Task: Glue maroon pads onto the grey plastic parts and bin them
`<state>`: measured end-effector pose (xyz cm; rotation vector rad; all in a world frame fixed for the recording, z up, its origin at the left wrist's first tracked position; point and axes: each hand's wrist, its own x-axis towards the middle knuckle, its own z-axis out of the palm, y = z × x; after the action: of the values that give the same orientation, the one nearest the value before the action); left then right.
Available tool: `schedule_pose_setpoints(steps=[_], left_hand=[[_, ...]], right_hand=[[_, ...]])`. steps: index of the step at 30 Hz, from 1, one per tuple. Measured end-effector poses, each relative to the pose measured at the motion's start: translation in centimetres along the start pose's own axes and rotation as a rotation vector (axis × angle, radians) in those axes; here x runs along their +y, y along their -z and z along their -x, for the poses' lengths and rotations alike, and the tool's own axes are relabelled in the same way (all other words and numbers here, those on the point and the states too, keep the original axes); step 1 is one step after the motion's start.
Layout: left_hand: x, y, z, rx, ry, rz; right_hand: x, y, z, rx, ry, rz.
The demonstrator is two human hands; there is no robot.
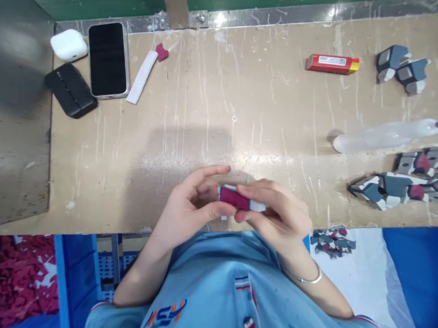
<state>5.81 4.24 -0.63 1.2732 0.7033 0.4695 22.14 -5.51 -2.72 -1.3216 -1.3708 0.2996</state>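
Maroon-and-white piece [239, 199] held over near worktop [243, 112] edge, pinched between both hands. Left hand [188, 204] grips its left end, thumb under; right hand [275, 210] clasps right end from above. Best to keep edges aligned, press evenly. Fingers hide piece's underside; seam unclear. Grey stacks [388, 188] cut off right.

Hidden and cut-off parts

Fingers cover the small maroon-and-white foam piece [239, 199]; at three o'clock, the stacked grey-and-maroon foam pieces [427, 163] leave frame.
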Motion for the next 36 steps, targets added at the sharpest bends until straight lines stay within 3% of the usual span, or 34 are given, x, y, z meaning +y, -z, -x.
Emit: schedule_pose_setpoints(steps=[2,7,12,18,23,30,33,36], left_hand=[[-0.5,0.2,0.2,-0.013,-0.117,-0.13],[-1.5,0.3,0.2,0.085,-0.596,-0.586],[-1.0,0.2,-0.3,0.137,-0.755,-0.668],[-1.0,0.4,-0.2,0.145,-0.778,-0.591],[-1.2,0.4,-0.4,0.048,-0.734,-0.493],[-1.5,-0.3,-0.1,0.082,-0.653,-0.388],[-1.7,-0.1,0.2,-0.013,-0.477,-0.453],[-2.0,-0.2,-0.2,-0.06,-0.352,-0.616]], right_hand=[[-0.1,0.0,0.2,0.022,-0.073,0.0],[-0.6,-0.2,0.7,0.064,-0.294,-0.078],[-0.6,-0.2,0.5,0.021,-0.326,-0.149],[0.1,-0.1,0.2,0.036,-0.129,-0.176],[0.4,-0.2,0.2,0.043,0.048,-0.151],[0.0,-0.5,0.4,0.045,0.041,-0.091],[0.4,0.8,0.7,-0.016,0.068,-0.029],[1.1,3.9,1.7,-0.004,0.075,0.159]])
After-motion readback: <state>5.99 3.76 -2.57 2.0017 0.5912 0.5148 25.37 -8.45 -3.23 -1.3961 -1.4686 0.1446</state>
